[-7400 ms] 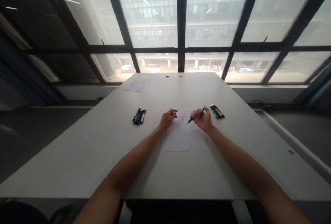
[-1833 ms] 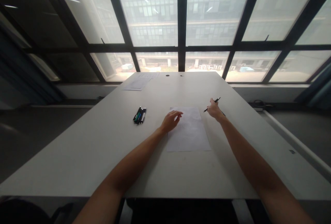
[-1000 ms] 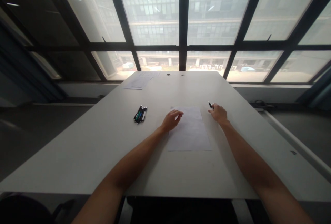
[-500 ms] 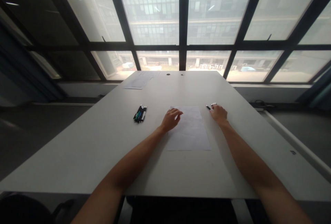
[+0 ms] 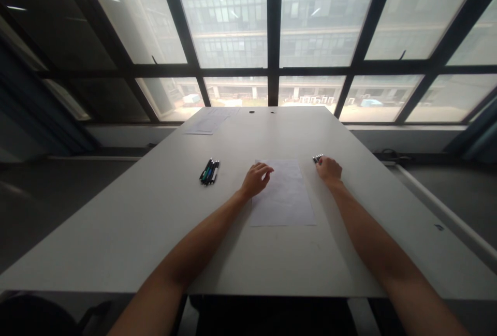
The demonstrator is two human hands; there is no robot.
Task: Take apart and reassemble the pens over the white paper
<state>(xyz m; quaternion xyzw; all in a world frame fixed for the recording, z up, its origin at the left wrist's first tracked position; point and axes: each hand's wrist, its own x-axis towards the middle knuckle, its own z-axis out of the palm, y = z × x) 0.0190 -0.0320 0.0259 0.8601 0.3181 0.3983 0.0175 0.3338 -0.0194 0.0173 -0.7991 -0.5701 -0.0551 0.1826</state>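
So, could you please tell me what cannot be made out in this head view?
Head view only:
Right-side pens: mostly under the right hand; count and grip unclear.
Left hand: its curl hides the palm.
Paper: marks too faint.
Far sheets: too small to read.

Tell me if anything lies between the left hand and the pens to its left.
Nothing visible does. Only bare white table separates the left hand, resting at the edge of the white paper sheet, from the bundle of black and green pens.
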